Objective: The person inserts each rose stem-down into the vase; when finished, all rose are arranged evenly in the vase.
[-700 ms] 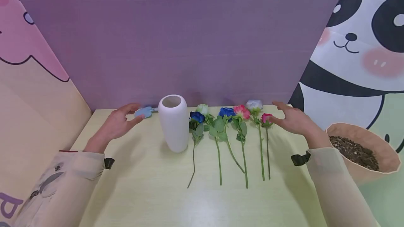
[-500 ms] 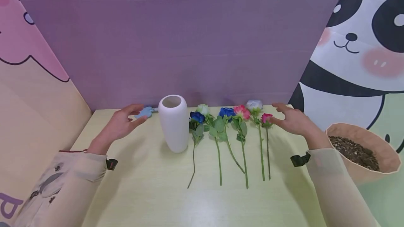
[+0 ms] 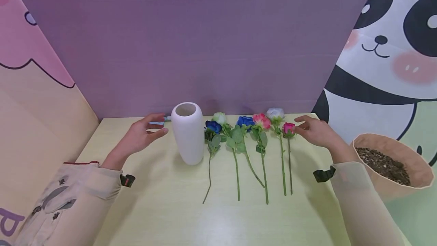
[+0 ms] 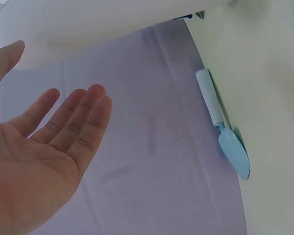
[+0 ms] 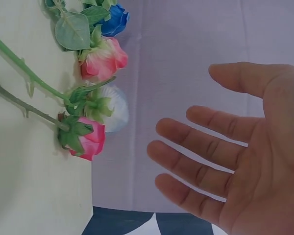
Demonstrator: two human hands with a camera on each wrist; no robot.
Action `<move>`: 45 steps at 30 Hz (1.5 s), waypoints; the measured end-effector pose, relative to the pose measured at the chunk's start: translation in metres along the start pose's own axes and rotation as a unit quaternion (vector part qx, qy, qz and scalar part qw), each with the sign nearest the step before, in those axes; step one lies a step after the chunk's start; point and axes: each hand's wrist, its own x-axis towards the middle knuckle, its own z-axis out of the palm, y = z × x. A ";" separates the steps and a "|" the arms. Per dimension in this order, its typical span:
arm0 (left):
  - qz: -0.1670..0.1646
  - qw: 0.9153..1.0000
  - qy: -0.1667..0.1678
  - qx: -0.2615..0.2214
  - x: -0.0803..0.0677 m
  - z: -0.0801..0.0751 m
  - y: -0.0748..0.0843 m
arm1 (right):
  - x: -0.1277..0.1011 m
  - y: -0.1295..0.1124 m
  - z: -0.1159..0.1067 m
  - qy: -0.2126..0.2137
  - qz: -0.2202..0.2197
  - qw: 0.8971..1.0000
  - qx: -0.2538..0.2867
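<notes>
My left hand (image 3: 138, 136) is in the air just left of a white vase (image 3: 188, 136), thumb and fingers spread apart with nothing between them. Behind that hand lies a light blue trowel (image 4: 225, 122), mostly covered by it in the head view. On the right, my right hand (image 3: 315, 134) hovers beside a small pink rose (image 3: 288, 129), its fingers loosely bent and holding nothing. Left of that rose lie a pale white rose (image 3: 275, 114), a pink-red flower (image 3: 261, 121), a blue flower (image 3: 246, 121), a light green-white bloom (image 3: 219, 118) and another blue flower (image 3: 213, 126).
The flowers lie in a row on the pale wooden table (image 3: 164, 208), stems toward me. A tan pot of dark soil (image 3: 382, 164) stands at the right. Behind the table hangs a purple cloth (image 3: 205, 48); cartoon-printed sheets flank it.
My left hand has moved right, closer to the vase, and now covers most of the trowel. The right hand stays in nearly the same place, its fingers a little more bent.
</notes>
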 end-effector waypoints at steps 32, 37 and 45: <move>0.014 0.998 -0.015 -0.061 0.003 0.024 0.013 | 0.012 0.034 0.034 -0.058 0.072 0.977 0.191; 0.008 0.998 -0.018 -0.067 0.003 0.025 0.014 | 0.016 0.043 0.041 -0.064 0.081 0.973 0.205; 0.004 0.997 -0.019 -0.068 0.003 0.025 0.016 | 0.017 0.050 0.050 -0.071 0.094 0.970 0.211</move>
